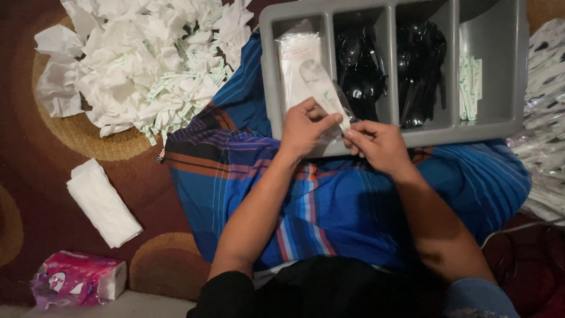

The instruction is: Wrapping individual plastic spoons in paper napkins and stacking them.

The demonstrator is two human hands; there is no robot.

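My left hand (305, 128) and my right hand (378, 143) meet over the front rim of a grey divided tray (501, 88). Together they pinch a clear plastic sleeve (322, 88) with a white spoon shape inside, which points up and to the left. The tray's left compartment holds a stack of clear sleeves (297, 59). Two middle compartments hold black plastic spoons (359, 68) and black plastic cutlery (419, 70). Small white-and-green sachets (469, 87) stand in the right compartment. The tray rests on a lap covered by blue striped cloth (329, 200).
A big heap of folded white napkins with toothpick sachets (141, 59) lies at upper left on a patterned brown carpet (35, 176). A white napkin stack (103, 203) and a pink tissue pack (76, 280) lie at lower left. Packed sleeves (547, 106) pile at right.
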